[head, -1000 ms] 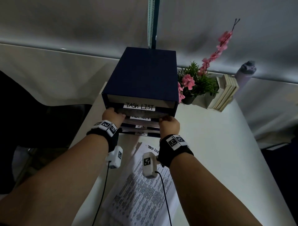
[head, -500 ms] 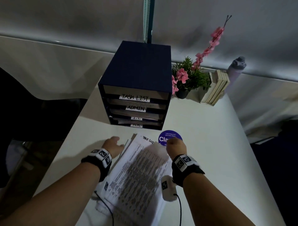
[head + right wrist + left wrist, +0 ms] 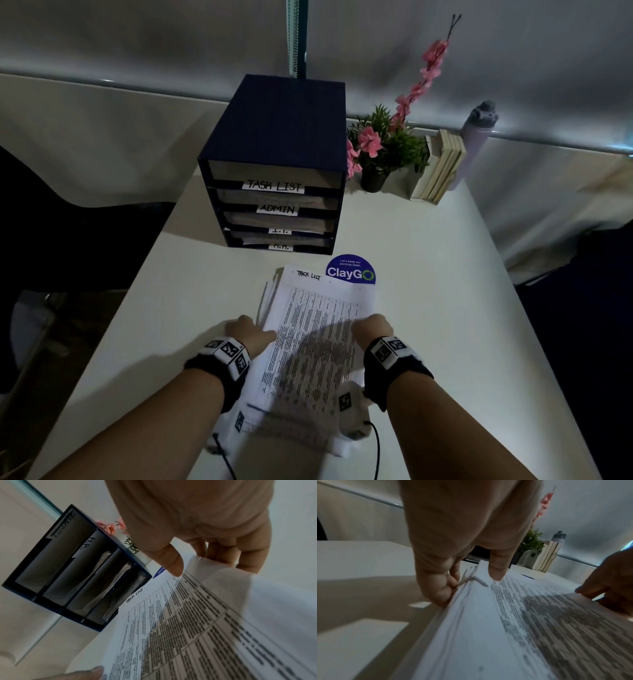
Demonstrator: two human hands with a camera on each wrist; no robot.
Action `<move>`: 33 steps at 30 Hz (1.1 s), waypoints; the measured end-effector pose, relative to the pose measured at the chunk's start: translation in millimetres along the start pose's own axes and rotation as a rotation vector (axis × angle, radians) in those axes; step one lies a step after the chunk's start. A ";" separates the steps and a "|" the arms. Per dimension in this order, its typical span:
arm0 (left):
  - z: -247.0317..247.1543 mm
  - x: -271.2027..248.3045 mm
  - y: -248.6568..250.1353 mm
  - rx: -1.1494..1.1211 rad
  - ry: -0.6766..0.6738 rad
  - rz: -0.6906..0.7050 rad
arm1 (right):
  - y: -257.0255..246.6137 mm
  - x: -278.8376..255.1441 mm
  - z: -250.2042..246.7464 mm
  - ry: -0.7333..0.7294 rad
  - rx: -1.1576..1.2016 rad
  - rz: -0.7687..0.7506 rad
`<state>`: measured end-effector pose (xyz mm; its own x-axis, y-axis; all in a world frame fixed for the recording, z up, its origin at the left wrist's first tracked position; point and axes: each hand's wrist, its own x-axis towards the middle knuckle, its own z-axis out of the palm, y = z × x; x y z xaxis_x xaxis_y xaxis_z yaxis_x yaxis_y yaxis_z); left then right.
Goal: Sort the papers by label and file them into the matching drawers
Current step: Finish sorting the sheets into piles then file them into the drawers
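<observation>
A stack of printed papers [image 3: 318,329] lies on the white table [image 3: 445,308], and its top sheet is headed "TASK LIST". My left hand [image 3: 248,332] holds the stack's left edge, thumb on top and fingers curled against the sheet edges [image 3: 472,580]. My right hand [image 3: 371,327] pinches the top sheet's right edge, which curls up between thumb and fingers [image 3: 200,563]. Behind the papers stands the dark blue drawer unit [image 3: 274,137], its trays labelled TASK LIST [image 3: 274,186], ADMIN [image 3: 277,209], I.T. and H.R. Papers show in the trays [image 3: 72,566].
A round blue ClayGo sticker [image 3: 350,270] lies just beyond the stack's far right corner. At the back right stand a potted plant with pink flowers [image 3: 380,150], upright books [image 3: 442,168] and a grey bottle [image 3: 478,126]. The table's left edge drops to a dark floor.
Both hands have left the front of the drawer unit and come back toward me to the paper stack. They now hold the top sheet's left and right edges.
</observation>
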<state>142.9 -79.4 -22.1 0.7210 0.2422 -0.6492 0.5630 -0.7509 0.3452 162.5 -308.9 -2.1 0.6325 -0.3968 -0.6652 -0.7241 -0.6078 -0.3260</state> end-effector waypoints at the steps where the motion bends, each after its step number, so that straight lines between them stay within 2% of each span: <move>1: 2.1 -2.7 1.1 -0.022 -0.011 0.022 | 0.3 -1.3 1.2 -0.024 -0.001 -0.032; 4: 6.9 -3.4 -2.8 -0.118 -0.060 0.062 | 7.4 -5.6 9.1 -0.074 0.016 -0.062; 6: 5.5 -4.4 -6.7 -0.122 -0.068 0.078 | 10.6 -10.3 14.0 -0.012 0.036 -0.045; 9: 3.8 -5.5 -12.7 -0.110 -0.058 0.095 | 11.9 -17.2 17.9 0.062 0.245 -0.077; 12: 2.5 -7.5 -16.4 -0.117 -0.087 0.079 | 10.9 -21.4 21.2 -0.004 0.374 -0.210; 15: -4.1 -7.6 -17.7 -0.170 -0.120 0.069 | 4.8 -32.3 13.1 0.014 0.446 -0.414; 17: -13.1 -5.5 -16.4 -0.393 -0.114 0.058 | -5.3 -44.3 -1.3 -0.011 0.522 -0.582; 19: -28.6 -3.7 -10.0 -0.648 -0.063 0.131 | -17.7 -55.4 -17.0 -0.065 0.589 -0.707; 21: -50.0 -4.9 -1.3 -0.804 0.045 0.298 | -32.4 -66.1 -32.1 -0.051 0.638 -0.806; 22: -59.8 0.0 1.1 -0.853 0.116 0.369 | -39.8 -71.5 -39.0 -0.041 0.677 -0.855; 26: -109.5 -37.6 34.9 -0.955 0.347 0.535 | -62.1 -84.4 -61.1 0.005 0.845 -0.953; 30: -120.3 -55.9 49.6 -1.069 0.350 0.677 | -63.8 -90.4 -62.4 0.004 0.904 -0.977; 33: -110.4 -54.1 46.3 -1.073 0.379 0.668 | -60.8 -88.6 -56.2 0.019 0.855 -0.964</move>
<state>174.5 -59.5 103.8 0.9520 0.3051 0.0230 -0.0312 0.0221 0.9993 165.9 -275.5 114.4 0.9945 -0.0598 0.0854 0.0841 -0.0242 -0.9962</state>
